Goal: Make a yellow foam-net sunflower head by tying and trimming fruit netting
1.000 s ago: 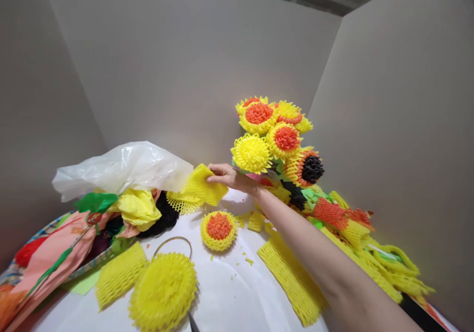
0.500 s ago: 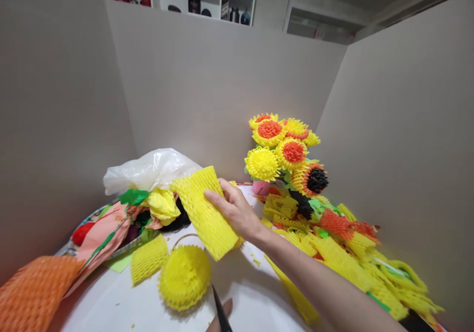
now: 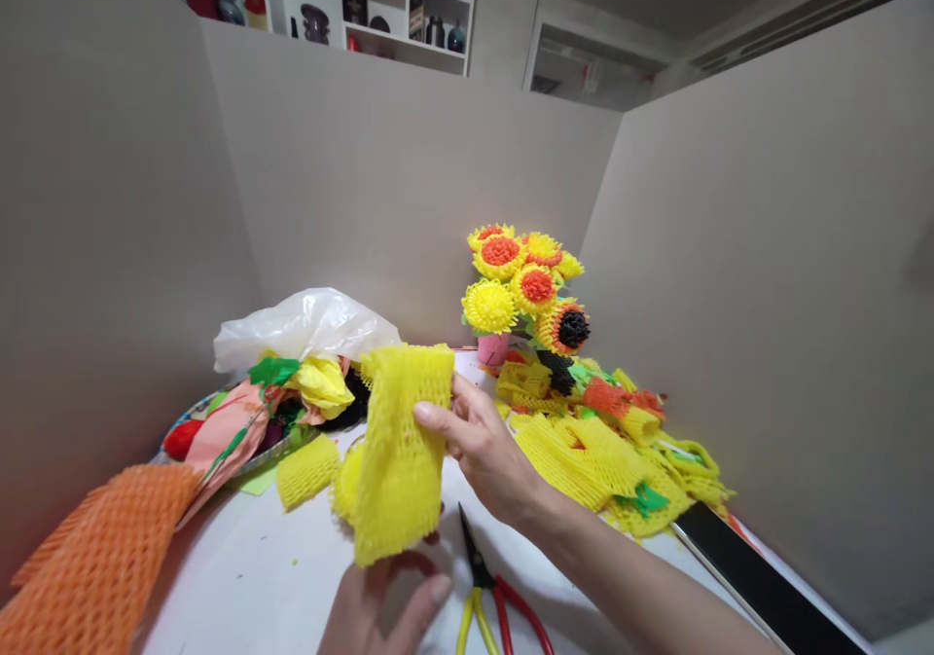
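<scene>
A yellow foam fruit net (image 3: 405,451) hangs upright over the middle of the table. Its right edge is pinched between the thumb and fingers of my right hand (image 3: 485,441). Just below the net is my left hand (image 3: 386,601), thumb held apart and fingertips partly hidden behind the net's lower end. To its right lie scissors (image 3: 478,572) with black pointed blades and yellow and red handles. Behind the net, a round yellow foam flower (image 3: 348,480) is mostly covered. Left of that flower sits a small yellow foam net piece (image 3: 307,470).
A pink vase (image 3: 494,348) of foam flowers (image 3: 536,285) stands at the back. Yellow foam nets (image 3: 576,460) pile up on the right, near a black flat object (image 3: 759,577). A basket (image 3: 194,417) with crafts, a white plastic bag (image 3: 306,329) and orange foam net (image 3: 102,558) occupy the left.
The yellow net has swung from slanted to nearly upright, now in front of the round flower. My left hand has come up towards its lower end. The scissors show more fully, and the view has shifted.
</scene>
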Tool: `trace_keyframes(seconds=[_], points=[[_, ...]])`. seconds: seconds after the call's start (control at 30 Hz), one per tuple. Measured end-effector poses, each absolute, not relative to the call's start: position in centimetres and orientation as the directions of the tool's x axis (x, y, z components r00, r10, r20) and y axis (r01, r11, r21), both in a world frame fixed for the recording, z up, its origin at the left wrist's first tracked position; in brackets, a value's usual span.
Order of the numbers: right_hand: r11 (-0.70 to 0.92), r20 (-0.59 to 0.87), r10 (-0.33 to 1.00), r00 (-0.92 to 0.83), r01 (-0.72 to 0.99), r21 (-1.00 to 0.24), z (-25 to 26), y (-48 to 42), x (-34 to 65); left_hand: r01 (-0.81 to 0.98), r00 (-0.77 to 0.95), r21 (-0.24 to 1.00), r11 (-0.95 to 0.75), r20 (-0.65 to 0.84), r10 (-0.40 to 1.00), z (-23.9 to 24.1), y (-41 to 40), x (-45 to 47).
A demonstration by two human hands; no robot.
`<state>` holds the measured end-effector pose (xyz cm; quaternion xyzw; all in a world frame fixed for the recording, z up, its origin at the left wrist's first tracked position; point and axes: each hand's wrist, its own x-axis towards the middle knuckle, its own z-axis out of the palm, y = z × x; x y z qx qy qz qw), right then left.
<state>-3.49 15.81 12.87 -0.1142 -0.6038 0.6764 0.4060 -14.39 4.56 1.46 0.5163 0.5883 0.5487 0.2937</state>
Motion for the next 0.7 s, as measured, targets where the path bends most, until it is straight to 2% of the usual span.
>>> trace_keyframes(seconds=[0.1, 0.13, 0.2, 0.23, 0.3, 0.37, 0.4, 0.57, 0.7], points=[[0.028, 0.332, 0.712, -0.619, -0.448, -0.894, 12.5, 15.3, -2.7, 0.143, -0.437, 0.962, -0.232, 0.272, 0.857, 3.6, 4.6, -15.4], [0.026, 0.33, 0.711, -0.62, -0.446, -0.894, 12.3, 15.3, -2.4, 0.179, -0.49, 0.95, -0.257, 0.312, 0.814, 4.4, 4.7, -15.8], [0.006, 0.309, 0.707, -0.637, -0.431, -0.902, 12.0, 15.2, -1.7, 0.374, -0.538, 0.879, -0.297, 0.466, 0.702, 5.7, 4.6, -16.6], [-0.011, 0.293, 0.708, -0.642, -0.425, -0.905, 11.9, 15.2, -1.3, 0.5, -0.508, 0.801, -0.328, 0.578, 0.638, 6.2, 4.6, -16.9], [-0.054, 0.258, 0.725, -0.639, -0.426, -0.903, 11.7, 15.2, -0.4, 0.735, -0.341, 0.552, -0.393, 0.803, 0.489, 7.2, 4.3, -17.4], [-0.094, 0.225, 0.742, -0.631, -0.431, -0.897, 11.5, 15.0, 0.5, 0.862, -0.137, 0.288, -0.418, 0.925, 0.355, 7.8, 3.9, -17.6], [-0.11, 0.213, 0.744, -0.634, -0.43, -0.896, 11.4, 14.8, 1.0, 0.889, -0.061, 0.2, -0.413, 0.944, 0.325, 8.0, 3.7, -17.7], [-0.185, 0.173, 0.662, -0.729, -0.383, -0.905, 10.6, 13.0, 3.1, 0.904, 0.154, 0.002, -0.428, 0.932, 0.329, 7.4, 3.5, -17.5], [-0.035, 0.176, 0.737, -0.652, -0.296, -0.954, 9.5, 12.4, 4.1, 0.89, 0.277, -0.12, -0.441, 0.909, 0.311, 6.1, 3.7, -17.4]])
